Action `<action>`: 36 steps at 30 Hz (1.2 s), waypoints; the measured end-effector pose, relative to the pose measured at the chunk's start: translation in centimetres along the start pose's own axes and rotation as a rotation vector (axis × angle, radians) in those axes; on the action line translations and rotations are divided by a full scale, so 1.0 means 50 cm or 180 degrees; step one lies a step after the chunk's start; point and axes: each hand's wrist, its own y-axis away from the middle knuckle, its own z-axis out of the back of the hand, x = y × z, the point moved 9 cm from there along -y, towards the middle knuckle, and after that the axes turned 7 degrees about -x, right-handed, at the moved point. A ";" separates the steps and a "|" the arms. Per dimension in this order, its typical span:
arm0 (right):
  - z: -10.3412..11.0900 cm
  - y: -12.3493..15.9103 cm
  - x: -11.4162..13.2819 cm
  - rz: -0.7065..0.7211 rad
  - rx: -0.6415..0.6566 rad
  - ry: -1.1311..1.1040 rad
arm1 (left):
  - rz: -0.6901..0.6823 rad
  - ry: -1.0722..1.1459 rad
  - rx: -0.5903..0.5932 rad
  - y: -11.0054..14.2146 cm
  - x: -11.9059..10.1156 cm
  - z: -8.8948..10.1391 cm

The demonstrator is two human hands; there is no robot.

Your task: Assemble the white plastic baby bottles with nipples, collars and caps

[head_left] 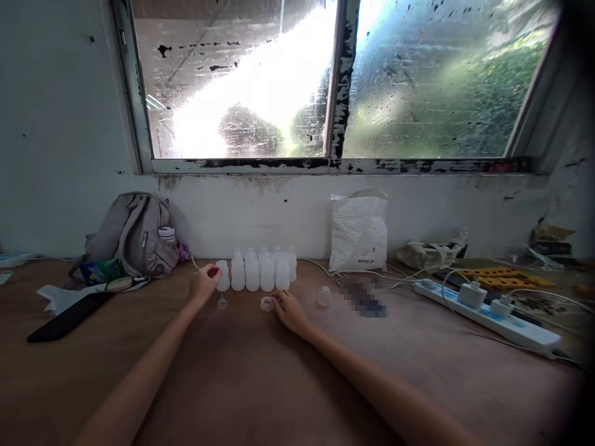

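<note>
Several small white plastic bottles (260, 269) stand in rows near the back of the brown table (260, 384). My left hand (203, 286) is closed round the leftmost bottle (224, 275). A small clear funnel-like piece (222, 302) lies just below that bottle. My right hand (289, 310) rests on the table with its fingers pinching a small white ring-shaped cap (266, 303). A clear cap (323, 296) lies to the right of my right hand.
A grey backpack (132, 235) and a black flat object (69, 316) sit at the left. A white sack (359, 232) leans on the wall. A white power strip (488, 313) with chargers and cables lies at the right, near yellow items (504, 279).
</note>
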 end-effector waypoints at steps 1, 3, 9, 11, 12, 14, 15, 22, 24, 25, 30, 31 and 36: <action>0.001 -0.002 -0.007 -0.0059 -0.0038 -0.0079 | -0.0028 -0.0027 -0.0008 -0.026 -0.017 0.000; 0.002 -0.005 -0.018 -0.0180 -0.0103 -0.0216 | -0.0015 -0.0095 0.0128 -0.082 -0.040 -0.017; 0.011 -0.009 -0.019 -0.0360 -0.0152 -0.0670 | 0.0141 -0.0168 0.0598 -0.214 -0.046 -0.110; 0.018 -0.009 -0.023 -0.0485 -0.0186 -0.0782 | 0.0182 -0.0215 0.0887 -0.230 -0.039 -0.147; 0.022 -0.009 -0.027 -0.0562 -0.0205 -0.0823 | 0.0201 -0.0254 0.1021 -0.232 -0.034 -0.163; 0.026 -0.009 -0.037 -0.0719 -0.0229 -0.0887 | 0.0225 -0.0357 0.1200 -0.234 -0.025 -0.185; 0.027 -0.009 -0.041 -0.0786 -0.0244 -0.0912 | 0.0232 -0.0418 0.1236 -0.234 -0.022 -0.191; 0.032 -0.001 -0.059 -0.0984 -0.0376 -0.1036 | 0.0180 -0.0550 0.0376 -0.271 -0.049 -0.091; 0.049 -0.004 -0.058 -0.1111 -0.0431 -0.1108 | 0.0124 -0.0159 -0.0223 -0.277 -0.086 -0.018; 0.063 -0.009 -0.054 -0.1171 -0.0449 -0.1164 | 0.0025 0.0167 -0.0408 -0.273 -0.111 0.014; 0.174 -0.066 0.020 -0.1092 -0.0498 -0.1682 | -0.0048 0.2056 -0.0372 -0.180 -0.229 0.086; 0.192 -0.073 0.038 -0.1106 -0.0470 -0.1838 | 0.0055 0.2477 -0.0267 -0.148 -0.249 0.080; 0.137 -0.019 0.128 -0.1800 0.1149 -0.3195 | 0.1419 0.4438 0.1160 0.044 -0.336 -0.065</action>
